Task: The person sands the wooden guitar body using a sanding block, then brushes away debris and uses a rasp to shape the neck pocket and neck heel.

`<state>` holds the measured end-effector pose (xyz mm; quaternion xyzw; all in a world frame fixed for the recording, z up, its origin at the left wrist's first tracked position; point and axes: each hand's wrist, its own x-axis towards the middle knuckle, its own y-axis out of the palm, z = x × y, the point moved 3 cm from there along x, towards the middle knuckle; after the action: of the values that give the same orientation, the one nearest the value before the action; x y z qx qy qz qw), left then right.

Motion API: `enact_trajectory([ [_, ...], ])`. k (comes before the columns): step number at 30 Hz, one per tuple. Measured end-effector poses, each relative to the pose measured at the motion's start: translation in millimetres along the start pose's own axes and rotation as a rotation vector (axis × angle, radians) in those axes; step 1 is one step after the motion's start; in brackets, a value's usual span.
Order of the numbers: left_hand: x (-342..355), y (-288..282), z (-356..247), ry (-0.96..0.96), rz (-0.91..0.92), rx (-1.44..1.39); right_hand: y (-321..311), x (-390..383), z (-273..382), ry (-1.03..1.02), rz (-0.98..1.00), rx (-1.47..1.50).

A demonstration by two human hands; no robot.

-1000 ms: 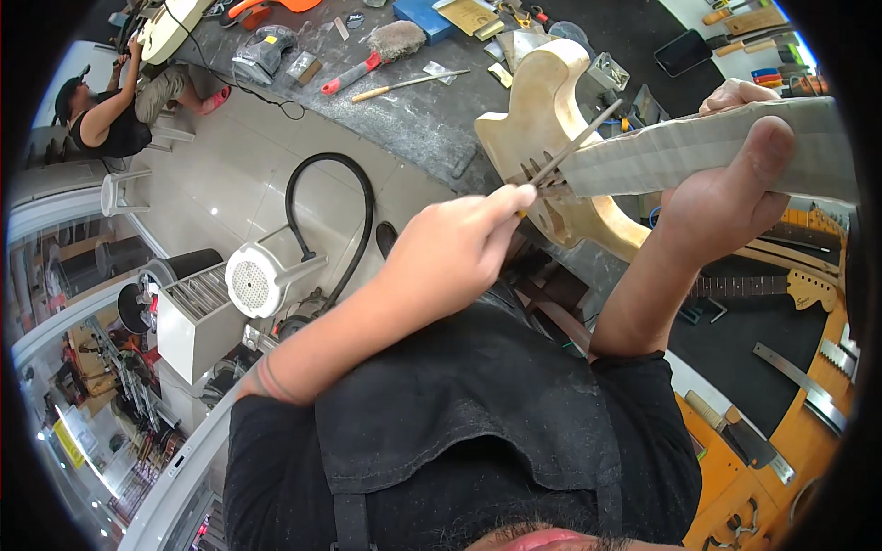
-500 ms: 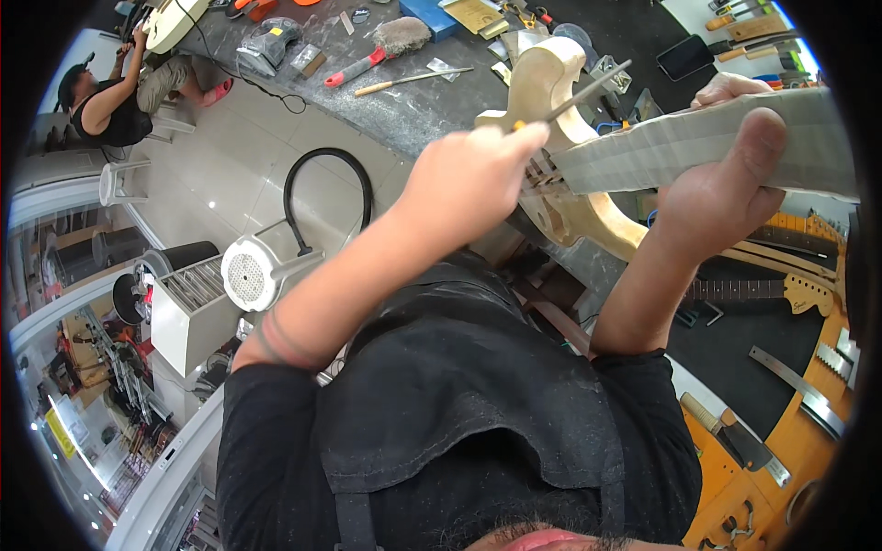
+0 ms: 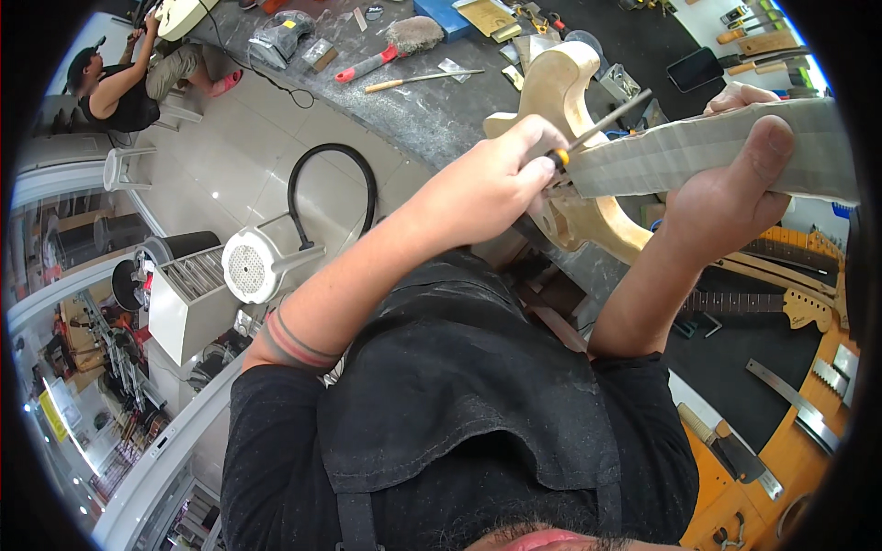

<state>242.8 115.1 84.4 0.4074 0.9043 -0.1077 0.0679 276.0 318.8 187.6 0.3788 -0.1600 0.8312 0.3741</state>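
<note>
My left hand [image 3: 510,179] is closed round the yellow-and-black handle of a thin file [image 3: 614,118]. Its grey shaft slants up and right across the unpainted guitar body [image 3: 562,87], close to where the neck joins. That neck [image 3: 703,154], wrapped in pale tape, runs to the right. My right hand [image 3: 721,197] grips it from below, the thumb lying along the near side and the fingertips showing over the far edge. Whether the file touches the wood I cannot tell, because my left hand covers part of the joint.
A dusty grey bench holds a red-handled duster brush [image 3: 390,50], a wooden-handled file [image 3: 423,81] and a phone [image 3: 695,70]. Guitar necks [image 3: 735,301] and a knife [image 3: 730,450] lie at right. A stool [image 3: 250,264] stands at left; a person [image 3: 119,92] sits at the far left.
My left hand has moved right with the file, toward the neck joint. My right hand keeps its grip on the neck, and the whole view has shifted slightly.
</note>
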Motion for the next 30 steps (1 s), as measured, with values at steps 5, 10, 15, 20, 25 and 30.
enact_trajectory([
  [5,-67.8,2.3,13.1,0.026,-0.108,0.083,-9.7,0.4,-5.5,0.024,-0.007,-0.038],
  [10,-21.4,-0.8,4.3,0.218,-0.238,0.619,-9.6,4.9,-6.3,0.009,0.026,-0.019],
  [15,-18.2,5.1,-3.9,0.196,-0.192,0.604,-6.4,2.5,-4.8,0.01,0.037,-0.012],
  [20,-29.5,-4.0,11.7,0.241,-0.219,0.508,-4.9,0.8,-1.1,0.047,0.009,-0.033],
  [25,4.4,-2.3,-2.6,0.218,-0.21,0.655,3.1,4.1,-1.6,0.027,0.045,-0.062],
  [30,-56.1,-5.3,7.5,0.148,-0.159,0.577,2.4,4.1,-8.0,-0.01,0.032,-0.085],
])
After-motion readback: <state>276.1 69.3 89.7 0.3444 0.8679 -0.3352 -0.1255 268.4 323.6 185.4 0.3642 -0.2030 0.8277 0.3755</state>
